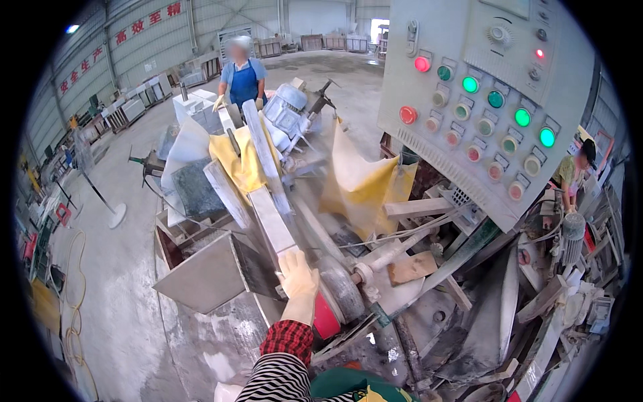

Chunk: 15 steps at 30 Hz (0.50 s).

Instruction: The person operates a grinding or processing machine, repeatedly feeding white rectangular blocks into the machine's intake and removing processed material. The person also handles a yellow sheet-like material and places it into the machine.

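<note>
My left hand (pixel 299 278), in a pale work glove with a red plaid cuff, rests with fingers stretched out on the near end of a long pale slab strip (pixel 273 220). The strip lies on the machine's narrow bed, running away from me under a yellow cloth flap (pixel 244 161). Just right of the hand is a grey roller (pixel 341 289) with a red band at its near side. My right hand is out of view.
A control panel (pixel 462 127) with lit buttons hangs at upper right. A co-worker in a blue apron (pixel 244 86) stands at the machine's far end. Another person (pixel 570 173) bends over machinery at right. A metal trough (pixel 201 275) stands left; a hose (pixel 75 308) lies on the floor.
</note>
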{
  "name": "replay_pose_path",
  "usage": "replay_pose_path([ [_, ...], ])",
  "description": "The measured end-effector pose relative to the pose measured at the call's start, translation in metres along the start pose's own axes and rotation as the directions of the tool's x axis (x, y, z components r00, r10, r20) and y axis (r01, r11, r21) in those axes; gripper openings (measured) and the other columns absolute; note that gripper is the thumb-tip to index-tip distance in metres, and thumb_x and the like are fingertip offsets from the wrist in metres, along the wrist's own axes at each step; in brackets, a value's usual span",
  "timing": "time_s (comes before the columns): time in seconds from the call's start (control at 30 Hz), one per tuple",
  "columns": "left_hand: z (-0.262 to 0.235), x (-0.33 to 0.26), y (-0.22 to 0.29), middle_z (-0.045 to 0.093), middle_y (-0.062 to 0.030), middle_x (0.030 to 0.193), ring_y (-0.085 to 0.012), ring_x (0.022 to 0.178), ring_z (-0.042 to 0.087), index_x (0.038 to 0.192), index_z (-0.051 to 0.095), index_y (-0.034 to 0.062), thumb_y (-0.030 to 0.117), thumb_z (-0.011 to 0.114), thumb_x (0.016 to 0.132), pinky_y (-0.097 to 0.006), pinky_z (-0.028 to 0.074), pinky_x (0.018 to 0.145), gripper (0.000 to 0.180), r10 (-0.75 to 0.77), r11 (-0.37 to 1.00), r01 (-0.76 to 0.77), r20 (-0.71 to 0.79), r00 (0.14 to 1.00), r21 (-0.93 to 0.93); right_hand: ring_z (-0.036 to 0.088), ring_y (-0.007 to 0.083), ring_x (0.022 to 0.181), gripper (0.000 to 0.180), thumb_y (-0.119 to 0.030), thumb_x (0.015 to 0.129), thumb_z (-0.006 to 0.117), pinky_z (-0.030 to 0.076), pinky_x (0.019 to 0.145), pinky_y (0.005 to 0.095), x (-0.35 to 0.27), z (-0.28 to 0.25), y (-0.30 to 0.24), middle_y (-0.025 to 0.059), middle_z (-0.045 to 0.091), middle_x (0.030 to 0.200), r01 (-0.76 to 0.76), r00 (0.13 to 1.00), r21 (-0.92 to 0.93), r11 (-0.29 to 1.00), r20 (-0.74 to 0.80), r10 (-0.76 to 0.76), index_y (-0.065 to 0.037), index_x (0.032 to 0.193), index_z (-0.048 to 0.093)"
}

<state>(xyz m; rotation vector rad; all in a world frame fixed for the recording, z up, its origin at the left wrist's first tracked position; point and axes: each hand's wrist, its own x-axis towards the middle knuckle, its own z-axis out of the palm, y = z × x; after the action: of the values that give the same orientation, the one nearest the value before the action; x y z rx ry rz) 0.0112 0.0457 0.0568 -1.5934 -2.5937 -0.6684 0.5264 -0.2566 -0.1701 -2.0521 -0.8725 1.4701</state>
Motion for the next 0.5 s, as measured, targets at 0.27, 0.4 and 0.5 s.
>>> replay_pose_path([
  [0.27, 0.003, -0.053, 0.004, 0.04, -0.0167, 0.143, -0.0432, 0.137, 0.027, 0.128, 0.05, 0.0128, 0.023, 0.068, 0.077, -0.044, 0.038, 0.109, 0.055, 0.074, 0.988, -0.078, -0.03, 0.997, -0.133, 0.066, 0.0228, 0.095, 0.051, -0.013, 0.083, 0.072, 0.054, 0.083, 0.0326, 0.037, -0.016, 0.003, 0.0169, 0.067, 0.107, 0.163, 0.985, 0.06, 0.985, 0.052, -0.166, -0.004, 0.131, 0.053],
  [0.4, 0.004, -0.073, 0.014, 0.039, -0.018, 0.143, -0.0438, 0.136, 0.027, 0.127, 0.05, 0.0115, 0.022, 0.071, 0.073, -0.045, 0.034, 0.111, 0.059, 0.11, 0.983, -0.102, 0.045, 0.993, -0.155, 0.066, 0.0223, 0.095, 0.051, -0.011, 0.083, 0.072, 0.054, 0.082, 0.0322, 0.047, -0.036, 0.033, 0.0172, 0.067, 0.106, 0.269, 0.96, 0.172, 0.948, 0.025, -0.277, -0.003, 0.13, 0.053],
  [0.5, -0.007, -0.096, 0.017, 0.043, -0.0213, 0.135, -0.045, 0.128, 0.034, 0.126, 0.051, 0.0076, 0.02, 0.073, 0.068, -0.047, 0.031, 0.111, 0.064, 0.182, 0.97, -0.163, 0.096, 0.979, -0.182, 0.066, 0.0232, 0.088, 0.053, -0.007, 0.086, 0.069, 0.055, 0.076, 0.0331, 0.037, -0.038, 0.033, 0.0175, 0.068, 0.102, 0.172, 0.979, 0.359, 0.917, 0.038, -0.199, -0.003, 0.134, 0.048],
])
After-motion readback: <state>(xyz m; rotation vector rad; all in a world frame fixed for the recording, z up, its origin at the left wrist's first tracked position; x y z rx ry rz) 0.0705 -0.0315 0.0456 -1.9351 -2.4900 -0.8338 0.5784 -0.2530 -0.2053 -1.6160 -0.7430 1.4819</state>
